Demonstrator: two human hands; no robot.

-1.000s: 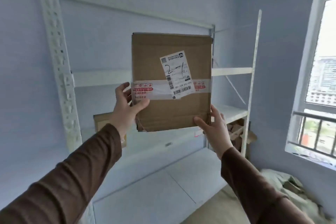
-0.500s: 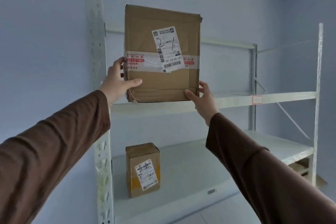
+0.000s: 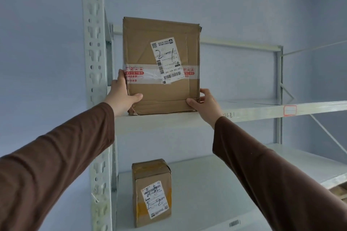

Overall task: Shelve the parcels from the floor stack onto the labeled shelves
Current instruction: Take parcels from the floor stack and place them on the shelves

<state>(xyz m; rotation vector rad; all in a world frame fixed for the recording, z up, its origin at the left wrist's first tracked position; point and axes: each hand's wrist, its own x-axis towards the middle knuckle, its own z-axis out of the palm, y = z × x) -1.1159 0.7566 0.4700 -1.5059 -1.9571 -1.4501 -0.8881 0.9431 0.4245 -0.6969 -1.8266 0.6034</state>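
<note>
A flat brown cardboard parcel (image 3: 161,58) with a white shipping label and a band of printed tape stands upright on the upper white shelf (image 3: 244,112), at its left end. My left hand (image 3: 123,93) grips its lower left edge, thumb across the front. My right hand (image 3: 203,104) holds the lower right corner with the thumb on the front face. A smaller brown parcel (image 3: 151,192) with a white label stands on the shelf below (image 3: 216,184).
The white perforated upright post (image 3: 94,80) of the rack stands just left of the parcel. A red-bordered label sticker (image 3: 290,110) sits on the upper shelf's front edge to the right. A barcode sticker (image 3: 234,223) marks the lower shelf's edge. Pale wall lies behind.
Both hands have lifted the flat parcel up and set its bottom edge down on the upper shelf near the left post. My view has risen toward the upper shelves.
</note>
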